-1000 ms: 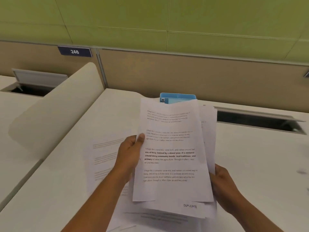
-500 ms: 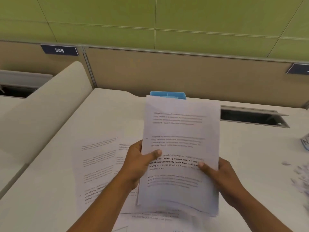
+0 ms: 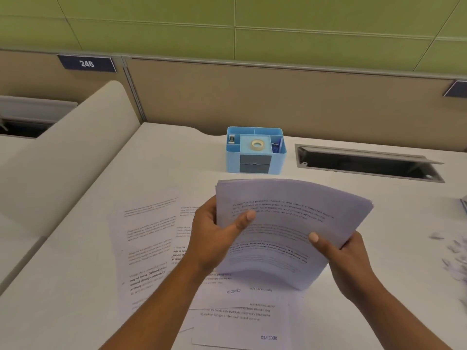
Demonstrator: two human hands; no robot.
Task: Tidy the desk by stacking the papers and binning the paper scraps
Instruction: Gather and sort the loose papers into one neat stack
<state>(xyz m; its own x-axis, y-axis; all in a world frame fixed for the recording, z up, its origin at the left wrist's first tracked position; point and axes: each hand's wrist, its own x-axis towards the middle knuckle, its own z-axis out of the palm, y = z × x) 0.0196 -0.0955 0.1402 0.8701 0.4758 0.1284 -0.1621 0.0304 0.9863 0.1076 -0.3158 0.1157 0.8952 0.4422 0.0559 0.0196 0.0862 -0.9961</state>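
A stack of printed papers (image 3: 290, 213) is held above the white desk (image 3: 75, 286), bowed and tipped away from me, its near edge down at the sheets below. My left hand (image 3: 214, 236) grips its left edge with the thumb on top. My right hand (image 3: 346, 258) grips its right edge, thumb on the top sheet. Several loose printed sheets (image 3: 151, 236) lie spread on the desk under and left of my arms, some stamped RECEIVED. Small white paper scraps (image 3: 454, 251) are scattered at the desk's right edge.
A blue desk organiser (image 3: 255, 150) with a tape roll stands behind the stack. An open cable tray (image 3: 366, 162) is recessed in the desk at the back right. A beige curved divider (image 3: 63, 160) rises on the left. A partition wall runs along the back.
The held stack has dropped from upright to tilted away and bowed, uncovering the blue organiser. Both thumbs stay on the top sheet.
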